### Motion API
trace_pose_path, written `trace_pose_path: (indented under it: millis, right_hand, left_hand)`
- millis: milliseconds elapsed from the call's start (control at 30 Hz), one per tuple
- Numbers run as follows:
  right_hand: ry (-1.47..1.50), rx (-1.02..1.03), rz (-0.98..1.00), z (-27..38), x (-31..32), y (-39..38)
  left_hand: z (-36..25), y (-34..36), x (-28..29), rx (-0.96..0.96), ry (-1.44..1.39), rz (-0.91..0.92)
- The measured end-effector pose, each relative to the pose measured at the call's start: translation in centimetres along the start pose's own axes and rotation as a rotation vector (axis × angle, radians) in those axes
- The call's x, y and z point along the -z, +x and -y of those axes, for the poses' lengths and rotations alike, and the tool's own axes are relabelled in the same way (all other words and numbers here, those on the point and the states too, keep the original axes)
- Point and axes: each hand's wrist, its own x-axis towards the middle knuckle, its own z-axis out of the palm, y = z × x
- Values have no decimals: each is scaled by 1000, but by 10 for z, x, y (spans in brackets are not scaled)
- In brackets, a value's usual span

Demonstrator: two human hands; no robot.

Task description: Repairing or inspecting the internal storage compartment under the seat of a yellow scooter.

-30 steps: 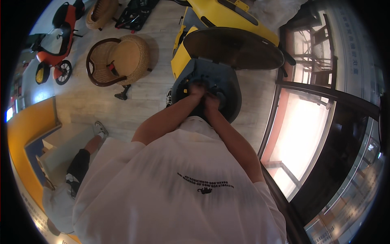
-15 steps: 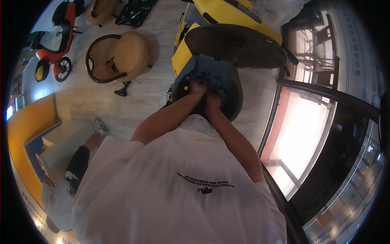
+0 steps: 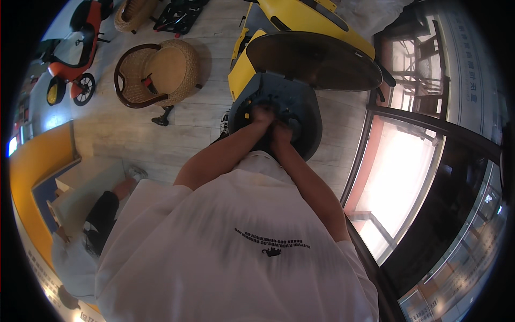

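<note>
In front of me stands a yellow scooter [image 3: 307, 14], with a large dark oval seat lid [image 3: 322, 61] tilted up. Below the lid is a dark grey open tub-like part [image 3: 307, 102], and both my hands are down inside it, close together. My left hand [image 3: 263, 114] is curled near a small yellow piece [image 3: 247, 116] on the inner wall. Just right of it and nearer to me, my right hand [image 3: 281, 132] is also curled. Shadow and the hands themselves hide what the fingers grip.
A wicker chair [image 3: 174, 70] with a red-and-black tool on it stands to the left. Beyond are an open black tool case [image 3: 179, 16] and an orange scooter [image 3: 83, 51]. A black tool [image 3: 162, 116] lies on the floor. A person [image 3: 102, 214] sits at lower left; a dark-framed window [image 3: 394, 177] is at right.
Both hands stay at nearly the same spot inside the grey part. The view has shifted very slightly. The seated person's lower leg and foot have moved a little and look blurred.
</note>
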Motion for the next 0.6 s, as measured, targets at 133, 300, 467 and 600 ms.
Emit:
trace_pose_path:
  millis: [133, 300, 467, 600]
  right_hand:
    - [-447, 186, 63, -4, 10, 5]
    - [-826, 385, 72, 10, 14, 1]
    - [-763, 433, 137, 29, 19, -6]
    - [-613, 438, 153, 30, 20, -6]
  left_hand:
    - [-5, -3, 0, 8, 32, 11]
    - [-21, -16, 7, -83, 257, -50]
    - [-45, -36, 19, -165, 427, -138]
    - [-54, -41, 22, -143, 435, -162]
